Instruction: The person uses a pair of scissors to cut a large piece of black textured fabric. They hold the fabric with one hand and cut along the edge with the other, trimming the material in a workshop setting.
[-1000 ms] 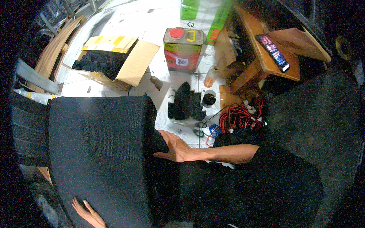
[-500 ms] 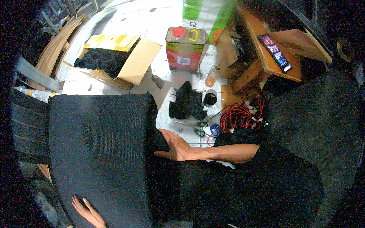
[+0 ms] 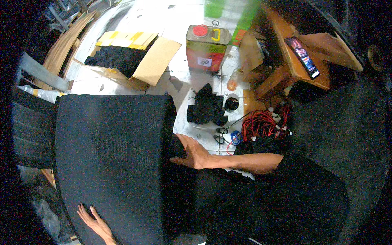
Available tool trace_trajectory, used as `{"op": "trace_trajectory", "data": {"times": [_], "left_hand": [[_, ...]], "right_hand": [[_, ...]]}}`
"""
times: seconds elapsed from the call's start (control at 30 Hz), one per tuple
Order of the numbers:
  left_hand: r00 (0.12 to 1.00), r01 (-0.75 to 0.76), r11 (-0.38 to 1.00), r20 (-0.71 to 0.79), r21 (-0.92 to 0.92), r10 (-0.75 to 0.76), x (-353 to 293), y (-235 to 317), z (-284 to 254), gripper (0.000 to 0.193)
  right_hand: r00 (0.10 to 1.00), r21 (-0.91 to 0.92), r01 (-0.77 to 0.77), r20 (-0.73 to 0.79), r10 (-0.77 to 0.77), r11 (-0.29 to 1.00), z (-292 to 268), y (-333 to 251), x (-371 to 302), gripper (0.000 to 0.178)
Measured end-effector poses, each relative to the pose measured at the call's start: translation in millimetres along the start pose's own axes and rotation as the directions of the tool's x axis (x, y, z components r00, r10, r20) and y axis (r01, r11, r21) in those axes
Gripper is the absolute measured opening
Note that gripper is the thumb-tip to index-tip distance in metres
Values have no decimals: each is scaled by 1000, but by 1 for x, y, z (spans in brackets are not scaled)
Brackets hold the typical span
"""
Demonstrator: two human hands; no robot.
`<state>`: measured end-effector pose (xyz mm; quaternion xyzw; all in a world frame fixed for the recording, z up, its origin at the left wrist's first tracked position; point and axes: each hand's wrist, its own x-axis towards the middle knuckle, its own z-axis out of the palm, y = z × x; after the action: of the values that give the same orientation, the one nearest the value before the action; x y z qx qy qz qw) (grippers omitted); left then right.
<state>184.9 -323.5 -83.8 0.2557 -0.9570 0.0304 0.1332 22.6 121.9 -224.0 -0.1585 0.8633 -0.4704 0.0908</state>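
1. Panel (image 3: 110,134), black, fabric-covered, lies under the left fingers, beside the right: probably bulky, padded, not slippery; side edges should suit gripping.
2. Right hand (image 3: 196,154): fingers close together against its side, thumb apart.
3. Left hand (image 3: 97,225): fingers slightly spread, flat on its face.
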Motion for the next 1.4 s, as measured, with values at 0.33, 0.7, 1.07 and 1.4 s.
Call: {"op": "trace_trajectory", "data": {"times": [0.33,0.7,1.07,1.4], "left_hand": [[1000,6,988,28,-156,-2,2,7,-2,56],[1000,4,987,28,-163,1,2,9,-3,55],[999,-7,988,31,-154,12,4,4,2,55],[1000,-3,977,3,-211,4,3,13,-1,55]], "right_hand": [[1000,1,-2,14,2,1000,4,8,0,95],[995,20,-53,80,51,998,-10,-4,2,96],[994,-2,-80,68,80,997,-6,0,0,98],[998,-15,-53,31,53,998,5,10,0,98]]}}
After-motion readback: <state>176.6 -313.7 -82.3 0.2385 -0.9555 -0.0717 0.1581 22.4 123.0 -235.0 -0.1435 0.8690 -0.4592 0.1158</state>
